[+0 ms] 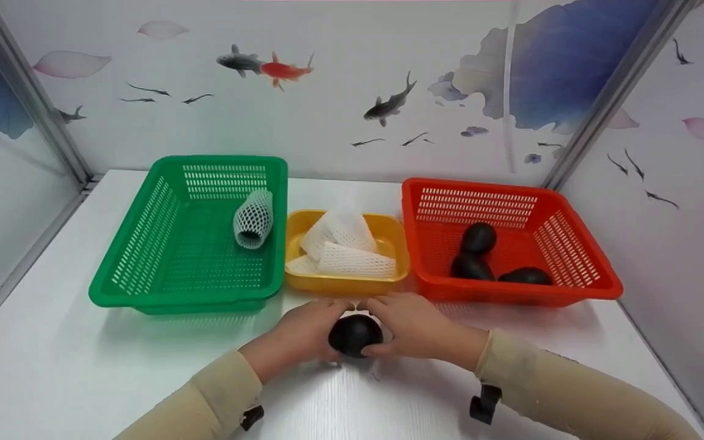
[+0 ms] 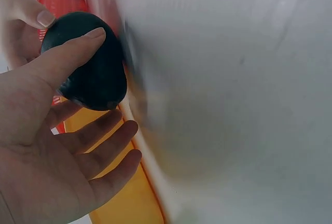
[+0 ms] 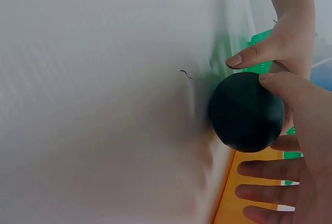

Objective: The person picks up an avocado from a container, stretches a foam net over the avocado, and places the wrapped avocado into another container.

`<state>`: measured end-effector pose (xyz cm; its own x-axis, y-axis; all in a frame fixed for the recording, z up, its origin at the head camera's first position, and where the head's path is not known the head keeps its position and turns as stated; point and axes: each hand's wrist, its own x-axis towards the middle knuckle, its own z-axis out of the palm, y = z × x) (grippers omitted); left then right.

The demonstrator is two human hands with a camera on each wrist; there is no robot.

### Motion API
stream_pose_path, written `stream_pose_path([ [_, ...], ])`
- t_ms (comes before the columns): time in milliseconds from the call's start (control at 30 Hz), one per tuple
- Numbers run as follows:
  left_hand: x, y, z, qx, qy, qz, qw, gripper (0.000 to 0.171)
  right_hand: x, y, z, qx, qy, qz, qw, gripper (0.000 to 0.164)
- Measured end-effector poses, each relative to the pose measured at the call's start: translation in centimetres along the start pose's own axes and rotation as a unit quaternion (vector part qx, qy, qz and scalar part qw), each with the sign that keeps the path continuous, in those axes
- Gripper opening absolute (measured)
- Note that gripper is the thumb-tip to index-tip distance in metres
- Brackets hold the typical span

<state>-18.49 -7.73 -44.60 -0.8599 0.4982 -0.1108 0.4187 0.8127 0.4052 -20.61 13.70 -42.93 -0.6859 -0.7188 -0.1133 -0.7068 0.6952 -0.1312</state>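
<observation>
A dark, smooth avocado (image 1: 355, 335) is held just above the white table, between both hands in front of the yellow basket. My right hand (image 1: 413, 327) pinches it, with the thumb on its near side and the index finger behind; the other fingers (image 3: 270, 169) are spread. My left hand (image 1: 303, 330) is at its left side. In the right wrist view, a small gap shows between the left thumb and the avocado (image 3: 247, 112). The left fingers (image 2: 111, 146) are spread and fairly straight in the left wrist view; whether the index finger touches is hidden.
A green basket (image 1: 187, 299) at left contains one dark fruit in a white foam net (image 1: 254, 217). White foam nets (image 1: 358, 260) lie in the yellow basket (image 1: 346, 285) in the middle. Several dark avocados (image 1: 479, 237) lie in the red basket (image 1: 511, 292) at right. Printed walls surround the table.
</observation>
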Motion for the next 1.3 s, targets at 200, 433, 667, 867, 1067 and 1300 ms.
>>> stream_pose_path([
  [200,-0.5,0.1,0.0,0.011,0.000,0.009,0.9999,0.077,-0.2,-0.2,0.1,0.000,0.010,-0.019,1.000,0.062],
  [433,-1.1,0.2,-0.3,0.020,0.005,0.016,0.9997,0.078,-0.3,-0.4,-0.3,0.003,0.005,-0.014,1.000,0.063],
  [667,-1.3,0.3,-0.4,0.023,-0.004,0.014,0.9996,0.073,-0.4,-0.6,-0.2,-0.001,-0.005,-0.029,1.000,0.065],
  [867,-0.9,0.4,-0.2,0.022,-0.001,0.012,0.9997,0.063,-0.3,-0.7,0.1,0.000,-0.007,-0.034,0.999,0.061],
  [1067,0.5,0.4,0.2,0.007,0.039,0.000,0.9992,0.054,0.0,0.2,0.0,0.001,0.020,0.011,1.000,0.059],
  [1300,1.7,0.6,0.5,0.012,0.049,-0.004,0.9987,0.048,0.1,1.1,-0.1,-0.013,0.028,0.034,0.999,0.060],
])
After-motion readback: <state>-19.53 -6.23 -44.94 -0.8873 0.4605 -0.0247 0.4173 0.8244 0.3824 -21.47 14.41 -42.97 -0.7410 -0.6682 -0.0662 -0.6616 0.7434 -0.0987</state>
